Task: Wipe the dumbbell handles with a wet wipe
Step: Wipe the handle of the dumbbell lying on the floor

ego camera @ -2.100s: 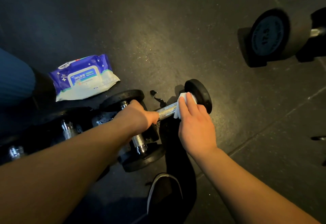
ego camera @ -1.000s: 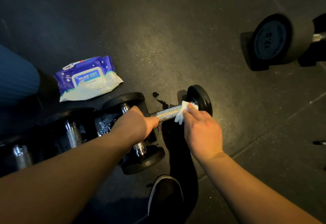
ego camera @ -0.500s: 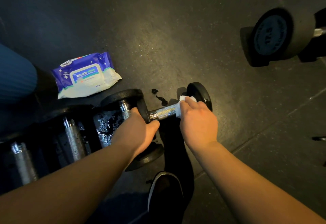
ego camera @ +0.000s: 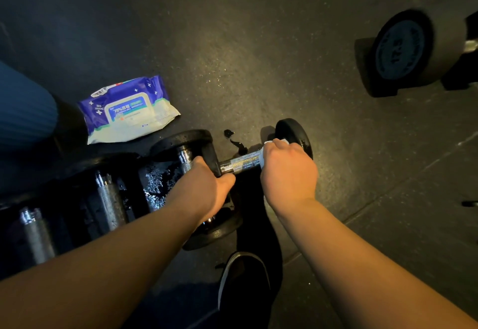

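Since half a second ago the right hand (ego camera: 289, 173) has closed further round the handle, hiding all but a corner of the wet wipe (ego camera: 276, 142).

That hand wraps the wipe round the small dumbbell's handle (ego camera: 241, 163) at its 3 o'clock end, tight against the outer weight head (ego camera: 294, 134); bare knurled steel shows at 9 o'clock of the grip. The left hand (ego camera: 207, 189) clasps the inner head (ego camera: 210, 156), steadying it. I judge this handle partly wiped. Three more handles (ego camera: 110, 199) lie in a row at 9 o'clock, the floor between them wet; whether they are done I cannot tell. The wipes pack (ego camera: 129, 110) lies at 11 o'clock, a larger dumbbell (ego camera: 403, 49) at 2 o'clock.
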{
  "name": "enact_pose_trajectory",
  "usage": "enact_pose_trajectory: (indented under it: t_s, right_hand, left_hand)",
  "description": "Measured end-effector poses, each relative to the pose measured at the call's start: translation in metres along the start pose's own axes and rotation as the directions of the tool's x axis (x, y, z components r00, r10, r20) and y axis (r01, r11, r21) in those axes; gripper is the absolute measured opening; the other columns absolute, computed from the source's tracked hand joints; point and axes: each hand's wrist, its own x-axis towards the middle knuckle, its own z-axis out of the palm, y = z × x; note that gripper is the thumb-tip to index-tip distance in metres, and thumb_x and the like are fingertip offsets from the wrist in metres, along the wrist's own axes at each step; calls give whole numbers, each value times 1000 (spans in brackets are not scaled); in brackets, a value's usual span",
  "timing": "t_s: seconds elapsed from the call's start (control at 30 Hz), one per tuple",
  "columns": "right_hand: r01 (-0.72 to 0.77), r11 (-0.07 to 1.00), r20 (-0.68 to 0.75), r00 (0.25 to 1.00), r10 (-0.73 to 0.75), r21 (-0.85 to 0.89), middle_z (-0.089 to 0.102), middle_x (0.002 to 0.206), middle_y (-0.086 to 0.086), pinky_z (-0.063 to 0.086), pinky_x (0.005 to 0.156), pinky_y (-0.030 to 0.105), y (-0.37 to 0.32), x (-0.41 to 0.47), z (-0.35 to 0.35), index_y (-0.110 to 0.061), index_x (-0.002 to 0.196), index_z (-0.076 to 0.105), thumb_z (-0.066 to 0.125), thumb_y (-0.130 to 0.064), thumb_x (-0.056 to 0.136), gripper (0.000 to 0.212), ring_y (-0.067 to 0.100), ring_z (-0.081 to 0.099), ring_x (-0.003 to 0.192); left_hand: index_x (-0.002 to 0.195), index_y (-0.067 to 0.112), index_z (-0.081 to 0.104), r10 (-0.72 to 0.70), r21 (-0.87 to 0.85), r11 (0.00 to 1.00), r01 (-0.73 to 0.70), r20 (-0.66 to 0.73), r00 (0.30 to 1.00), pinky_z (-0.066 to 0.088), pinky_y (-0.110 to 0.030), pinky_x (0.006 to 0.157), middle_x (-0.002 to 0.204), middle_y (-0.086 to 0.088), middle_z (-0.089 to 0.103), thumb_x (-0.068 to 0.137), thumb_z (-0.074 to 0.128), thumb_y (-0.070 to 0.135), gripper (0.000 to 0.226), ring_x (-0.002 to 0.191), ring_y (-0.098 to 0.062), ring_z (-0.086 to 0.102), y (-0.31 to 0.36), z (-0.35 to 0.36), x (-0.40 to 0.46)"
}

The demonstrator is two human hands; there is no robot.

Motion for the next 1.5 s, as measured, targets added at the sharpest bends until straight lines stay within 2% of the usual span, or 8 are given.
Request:
enact_pose_trajectory:
  t_s: [0.23, 0.4, 0.73, 0.93, 1.17, 1.3, 1.43, 1.5]
  right_hand:
    - [38, 999, -11, 999, -37, 27, 66, 87, 10, 25, 46, 27, 13, -24, 2, -9, 76, 62, 70, -2, 69, 13, 30, 58, 63]
    - [-20, 999, 3, 1000, 20, 45, 73, 110, 13, 46, 49, 31, 8, -21, 5, -8, 87, 69, 72, -4, 71, 17, 32, 65, 72]
    - [-37, 998, 5, 999, 37, 60, 72, 106, 9, 34, 49, 26, 9, -27, 3, -11, 83, 67, 73, -5, 73, 13, 29, 63, 69]
    - [20, 1000, 20, 1000, -19, -17, 69, 94, 10, 24, 48, 27, 8, -11, -3, -10, 80, 67, 71, -3, 70, 13, 29, 62, 69]
    - [62, 998, -8, 998, -62, -26, 71, 86, 9, 40, 47, 29, 10, -7, -7, -9, 81, 66, 59, -4, 72, 13, 31, 64, 75]
    - [52, 998, 57, 997, -49, -47, 72, 101, 10, 49, 51, 33, 9, -12, -4, -11, 92, 68, 64, -5, 77, 16, 30, 65, 85]
    - [40, 998, 65, 997, -36, -50, 72, 98, 10, 48, 51, 31, 7, -9, -4, -11, 89, 68, 67, -6, 76, 15, 29, 66, 84]
    - [39, 998, 61, 997, -36, -50, 71, 97, 10, 47, 50, 31, 8, -9, -3, -11, 89, 68, 67, -7, 75, 14, 30, 66, 83]
  left_hand:
    - [126, 14, 45, 8, -20, 1000, -8, 11, 1000, 53, -48, 91, 96, -5, 66, 93, 60, 44, 47, 89, -26, 65, -1, -1, 2]
    - [124, 17, 48, 8, -33, 999, -7, 2, 1000, 53, -47, 91, 97, -3, 66, 93, 59, 45, 43, 91, -25, 64, -1, -1, 1]
    - [120, 25, 39, 19, 88, 996, -10, -102, 995, 55, -45, 86, 94, 1, 65, 85, 67, 47, 49, 90, -28, 66, -2, 12, -16]
    - [81, 7, 56, -159, -139, 977, 161, 30, 987, 40, -30, 61, 68, -10, 54, 82, 74, 28, 28, 62, -23, 50, 28, -11, 9]
    - [77, 8, 55, -175, -51, 979, 199, 301, 937, 27, -20, 47, 56, -6, 40, 85, 66, 20, 19, 45, -16, 32, 36, -33, 20]
    - [95, 8, 59, -147, -83, 982, 167, 209, 967, 35, -26, 55, 74, -9, 51, 89, 70, 29, 24, 60, -19, 45, 26, -29, 18]
    - [142, 22, 44, 36, -20, 999, -36, -34, 999, 50, -41, 97, 121, -2, 65, 81, 71, 54, 74, 111, -27, 63, -1, -7, 1]
    - [142, 31, 38, 79, 1, 997, -79, -67, 995, 53, -44, 96, 114, 4, 71, 73, 66, 62, 80, 105, -25, 68, -10, 5, -9]
